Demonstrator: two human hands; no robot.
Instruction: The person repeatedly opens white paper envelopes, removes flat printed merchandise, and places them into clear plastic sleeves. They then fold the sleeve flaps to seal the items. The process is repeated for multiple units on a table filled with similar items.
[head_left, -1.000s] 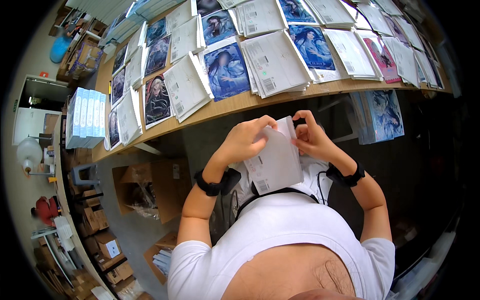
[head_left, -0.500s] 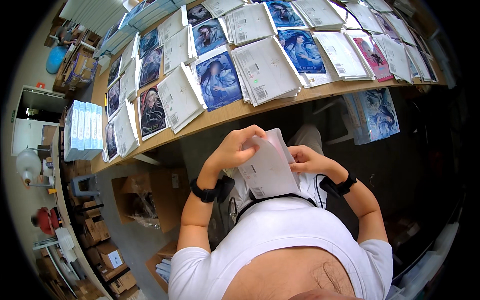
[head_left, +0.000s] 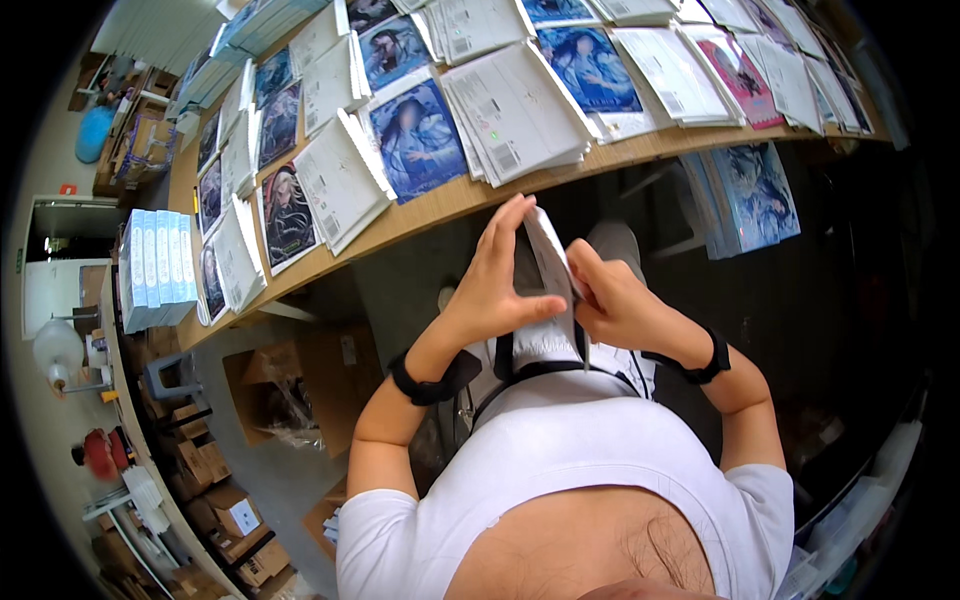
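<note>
Above my lap, a white envelope (head_left: 550, 250) is turned nearly edge-on, just short of the table's near edge. My right hand (head_left: 622, 305) pinches its right side, fingers curled and partly hiding it. Along the left side, my left hand (head_left: 495, 285) has straight fingers and the thumb held apart. Its fingertips are by the envelope's top edge, and the thumb lies across the lower part. The envelope's contents cannot be seen. Nearest on the table are a stack of white envelopes (head_left: 515, 110) with barcodes and a blue illustrated card pack (head_left: 415, 140).
The wooden table (head_left: 440, 205) carries rows of white envelopes and illustrated packs, including a pink one (head_left: 738, 82). Blue-white boxes (head_left: 160, 262) stand at its left end. Below are an open cardboard box (head_left: 300, 385) and a grey stool (head_left: 168, 377). Blue illustrated packs (head_left: 750, 200) sit under the right side.
The envelope has turned from showing its barcoded face to nearly edge-on and has risen toward the table. My left hand has opened from its grip on the top; my right hand still grips the side.
</note>
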